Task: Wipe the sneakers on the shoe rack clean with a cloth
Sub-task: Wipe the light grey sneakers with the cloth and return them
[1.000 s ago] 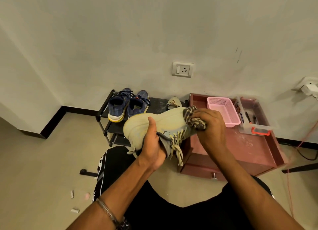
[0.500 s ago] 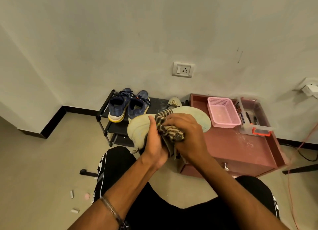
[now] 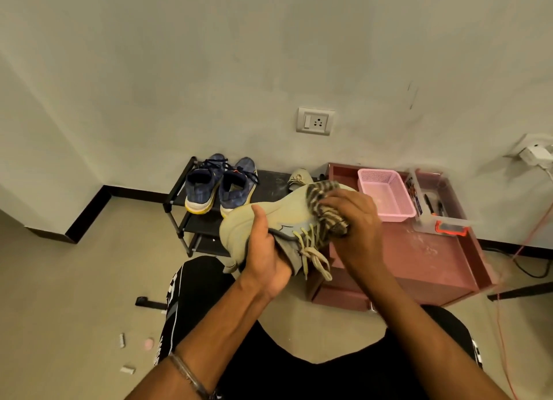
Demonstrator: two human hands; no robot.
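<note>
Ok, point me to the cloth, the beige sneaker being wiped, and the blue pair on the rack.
cloth (image 3: pixel 324 209), head view, striped folds beside the knuckles.
beige sneaker (image 3: pixel 284 212), head view, side panel.
blue pair (image 3: pixel 220 185), head view, between the two heels.

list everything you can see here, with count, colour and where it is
beige sneaker: 1, pale beige, held up in front of the shoe rack
striped cloth: 1, brown and cream, pressed on the held sneaker
blue sneakers: 2, navy with yellow-edged soles, top shelf of the rack, left side
second beige sneaker: 1, beige, top shelf, mostly hidden
shoe rack: 1, black, against the wall
low cabinet: 1, dark pink, right of the rack
pink basket: 1, on the cabinet
clear box: 1, orange latch, pens inside, on the cabinet
wall socket: 1, white, above the rack
left hand: 1, grips the sneaker at its opening
right hand: 1, holds the cloth
</note>
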